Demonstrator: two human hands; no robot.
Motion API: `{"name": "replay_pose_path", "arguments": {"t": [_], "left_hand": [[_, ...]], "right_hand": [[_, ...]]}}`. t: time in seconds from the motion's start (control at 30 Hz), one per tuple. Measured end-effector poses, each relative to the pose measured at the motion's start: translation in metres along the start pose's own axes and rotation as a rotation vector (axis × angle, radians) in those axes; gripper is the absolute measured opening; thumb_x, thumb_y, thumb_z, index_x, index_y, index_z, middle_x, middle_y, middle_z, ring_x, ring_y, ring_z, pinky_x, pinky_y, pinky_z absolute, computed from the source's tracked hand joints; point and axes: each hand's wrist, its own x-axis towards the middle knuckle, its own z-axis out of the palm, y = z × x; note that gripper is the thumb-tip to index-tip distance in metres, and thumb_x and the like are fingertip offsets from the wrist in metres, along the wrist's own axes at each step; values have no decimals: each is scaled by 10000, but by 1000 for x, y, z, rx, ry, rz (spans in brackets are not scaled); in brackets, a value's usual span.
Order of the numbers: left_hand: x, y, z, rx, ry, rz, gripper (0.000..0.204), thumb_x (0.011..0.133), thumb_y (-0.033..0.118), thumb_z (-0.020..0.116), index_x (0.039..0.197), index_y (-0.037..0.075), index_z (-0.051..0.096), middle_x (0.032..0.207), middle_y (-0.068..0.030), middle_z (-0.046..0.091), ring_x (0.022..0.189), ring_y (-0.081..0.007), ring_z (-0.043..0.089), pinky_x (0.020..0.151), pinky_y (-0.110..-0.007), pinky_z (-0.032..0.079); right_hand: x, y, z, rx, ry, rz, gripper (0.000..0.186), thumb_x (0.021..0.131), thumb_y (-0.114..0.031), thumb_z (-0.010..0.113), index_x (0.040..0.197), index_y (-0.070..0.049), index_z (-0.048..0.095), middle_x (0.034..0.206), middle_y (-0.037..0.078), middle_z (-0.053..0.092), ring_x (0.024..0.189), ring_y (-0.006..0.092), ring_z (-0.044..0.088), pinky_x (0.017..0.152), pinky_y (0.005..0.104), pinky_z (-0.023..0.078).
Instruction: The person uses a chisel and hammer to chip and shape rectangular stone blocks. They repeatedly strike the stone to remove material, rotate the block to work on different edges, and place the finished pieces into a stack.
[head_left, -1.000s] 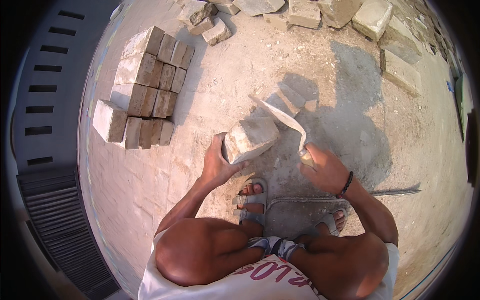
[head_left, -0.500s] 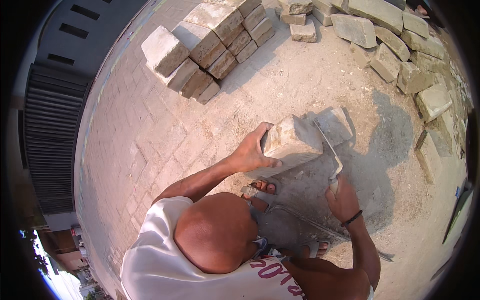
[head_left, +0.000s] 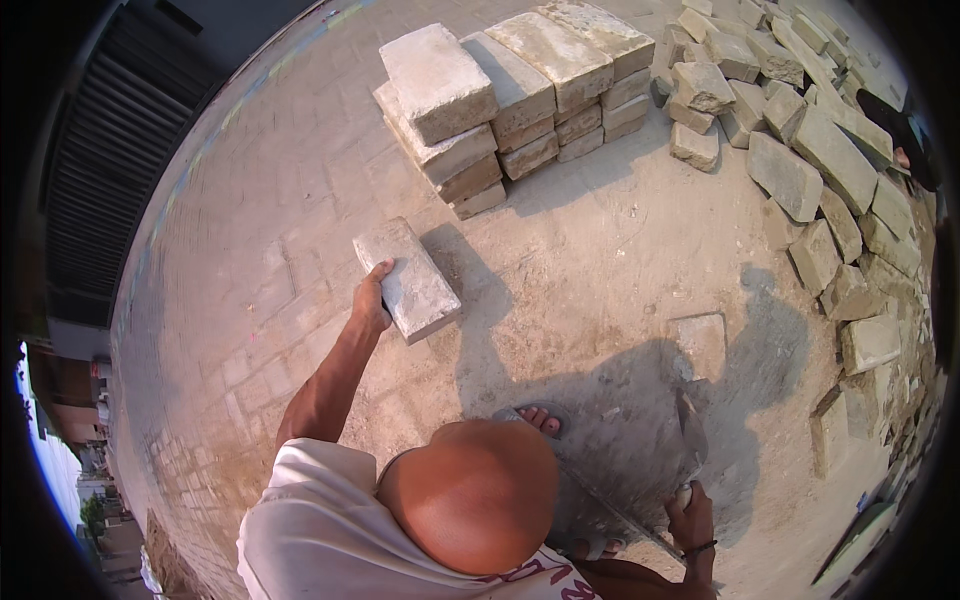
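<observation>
A pale grey concrete paving block (head_left: 415,280) hangs off the ground out to my left, its shadow falling beside it. My left hand (head_left: 372,298) is closed on the block's left edge, with the thumb over its upper face. Low on the right, my right hand (head_left: 692,520) wraps round the handle of a trowel (head_left: 692,425). The trowel's blade is in shadow and points away from me. Just beyond it, a flat block (head_left: 700,343) lies on the dusty ground.
Ahead stands a stack of blocks (head_left: 545,65), several across and layered. A heap of loose, broken blocks (head_left: 835,160) runs down the right side. A long thin bar (head_left: 622,515) lies by my sandalled feet (head_left: 540,418). A dark slatted shutter (head_left: 95,170) is at far left.
My left hand has lifted the block off the ground and carried it left, toward the stack. My right hand, still gripping the trowel, has dropped lower. The view has shifted too.
</observation>
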Motion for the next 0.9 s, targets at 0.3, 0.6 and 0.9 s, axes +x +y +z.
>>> {"name": "replay_pose_path", "arguments": {"t": [0.3,0.6,0.9], "left_hand": [[122,81,52,705,-52,60,650,915,496,619,1339,20,491,1339,-184,544,1276,-355,446,1102,-513,305],[-51,-52,110,927,-639,482,540,902,205,652,1361,-11,467,1177,-128,561,1081,-230,529,973,-371,404],[-240,-186,469,1105,-1984,1001,709,846,230,739,1429,31,389,1397,-237,422,1286,-392,451,1083,-466,381]], "right_hand": [[11,-24,-13,-69,37,171,424,812,-201,704,1127,37,551,815,298,662,798,485,658,689,525,520],[-50,-27,-75,-201,39,277,443,859,-327,646,1130,0,520,781,275,660,779,471,658,719,535,528],[-153,62,-59,1,305,564,412,836,-271,677,1109,5,541,787,265,662,779,448,667,699,511,525]]}}
